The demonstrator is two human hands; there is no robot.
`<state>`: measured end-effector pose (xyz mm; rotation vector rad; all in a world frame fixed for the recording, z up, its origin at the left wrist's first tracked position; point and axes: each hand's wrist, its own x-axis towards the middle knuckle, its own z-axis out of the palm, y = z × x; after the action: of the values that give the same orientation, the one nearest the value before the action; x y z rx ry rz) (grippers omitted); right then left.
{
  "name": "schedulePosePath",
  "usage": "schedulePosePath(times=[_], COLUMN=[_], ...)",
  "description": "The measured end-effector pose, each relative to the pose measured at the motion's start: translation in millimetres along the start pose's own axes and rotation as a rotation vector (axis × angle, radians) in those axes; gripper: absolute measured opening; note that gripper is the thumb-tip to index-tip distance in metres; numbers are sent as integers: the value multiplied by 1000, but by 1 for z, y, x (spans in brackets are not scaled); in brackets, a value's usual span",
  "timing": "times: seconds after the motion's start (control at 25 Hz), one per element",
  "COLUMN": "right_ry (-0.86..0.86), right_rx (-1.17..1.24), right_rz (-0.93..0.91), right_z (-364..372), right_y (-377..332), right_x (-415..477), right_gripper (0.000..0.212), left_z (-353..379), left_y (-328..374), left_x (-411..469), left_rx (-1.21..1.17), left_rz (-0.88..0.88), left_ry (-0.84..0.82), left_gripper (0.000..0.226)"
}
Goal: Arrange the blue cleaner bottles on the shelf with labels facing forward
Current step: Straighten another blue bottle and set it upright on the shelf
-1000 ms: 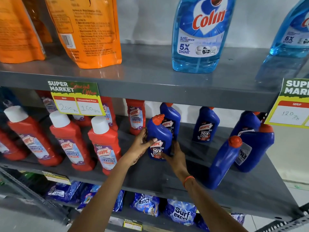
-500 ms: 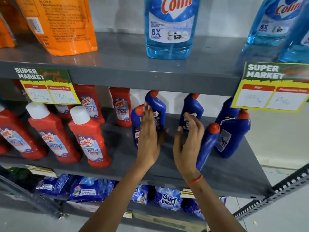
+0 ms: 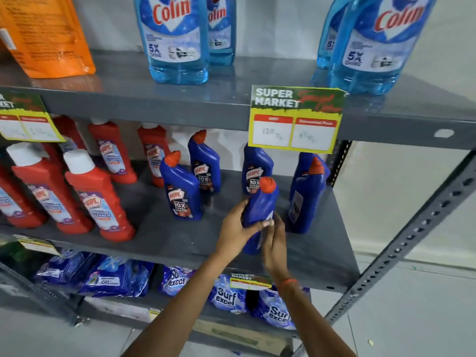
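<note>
Both hands close on one dark blue plastic cleaner bottle with an orange-red cap, which stands at the front of the grey metal middle shelf. The left hand wraps the bottle's left side, its thumb lying across the front. The right hand presses the lower right side, fingers curled against the plastic. The held bottle shows plain blue plastic toward the camera; only a pale label edge appears at its right flank.

Left of the held bottle, apart from it, stands a second blue Harpic bottle with its label facing forward. Behind the held bottle, toward the wall, stand two more blue bottles with labels forward, one at left rear and one directly behind. Just right of the held bottle stand two further blue bottles, one behind the other; the front one shows a label on its side.

Farther left of the held bottle, red plastic bottles with white caps occupy the same shelf. Above the held bottle, a green and yellow paper price tag hangs from the upper shelf edge, on which stand clear pale blue glass-cleaner bottles and an orange pouch. Below the held bottle lie blue detergent packets.
</note>
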<state>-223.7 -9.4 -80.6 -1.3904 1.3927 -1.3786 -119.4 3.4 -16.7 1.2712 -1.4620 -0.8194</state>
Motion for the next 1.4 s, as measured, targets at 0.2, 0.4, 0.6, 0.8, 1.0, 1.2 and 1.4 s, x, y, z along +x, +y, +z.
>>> schedulePosePath(times=[0.2, 0.4, 0.6, 0.8, 1.0, 1.2, 1.4], right_ry=[-229, -541, -385, -142, -202, -353, -315], right_rx=[29, 140, 196, 178, -47, 73, -4], right_rz=[45, 159, 130, 51, -134, 92, 74], right_z=[-19, -37, -19, 6, 22, 4, 2], right_y=[13, -6, -16, -26, -17, -24, -14], right_x=[2, 35, 41, 24, 11, 46, 45], right_gripper=[38, 42, 56, 47, 71, 80, 60], left_z=[-5, -36, -42, -7, -20, -47, -56], left_y=[-1, 10, 18, 23, 13, 1, -14], left_x=[12, 32, 46, 46, 60, 65, 65], left_rx=[-10, -254, -387, -242, -332, -368, -322], left_rz=[-20, -129, -219, -170, -221, -116, -141], left_ry=[27, -165, -243, 44, 333, 8, -167], left_gripper=[40, 32, 40, 86, 37, 34, 44])
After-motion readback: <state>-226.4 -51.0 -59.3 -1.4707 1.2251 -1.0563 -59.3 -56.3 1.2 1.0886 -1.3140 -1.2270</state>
